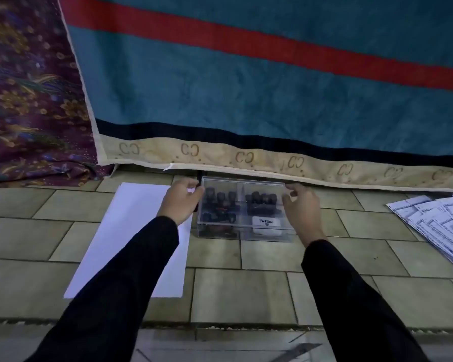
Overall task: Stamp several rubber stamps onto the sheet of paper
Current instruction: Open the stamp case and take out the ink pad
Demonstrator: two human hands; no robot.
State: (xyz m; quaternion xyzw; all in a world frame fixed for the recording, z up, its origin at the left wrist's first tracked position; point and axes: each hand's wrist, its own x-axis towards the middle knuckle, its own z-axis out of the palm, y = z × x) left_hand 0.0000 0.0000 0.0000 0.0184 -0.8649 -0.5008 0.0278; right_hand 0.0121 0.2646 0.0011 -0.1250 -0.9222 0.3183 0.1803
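A clear plastic box (pixel 242 232) stands on the tiled floor, closed with a clear lid (pixel 243 182). Inside are several black rubber stamps (pixel 221 205) and a white Artline ink pad (pixel 266 222). My left hand (pixel 180 199) grips the lid's left edge with fingers curled over the far corner. At the lid's right edge is my right hand (pixel 302 207), fingers bent around it. A blank white sheet of paper (pixel 120 231) lies flat on the floor left of the box, partly under my left forearm.
A teal blanket with a red stripe and beige border (pixel 272 100) hangs down just behind the box. Purple floral cloth (pixel 32 100) lies at the far left. A fanned stack of printed sheets (pixel 442 226) lies on the floor at the right.
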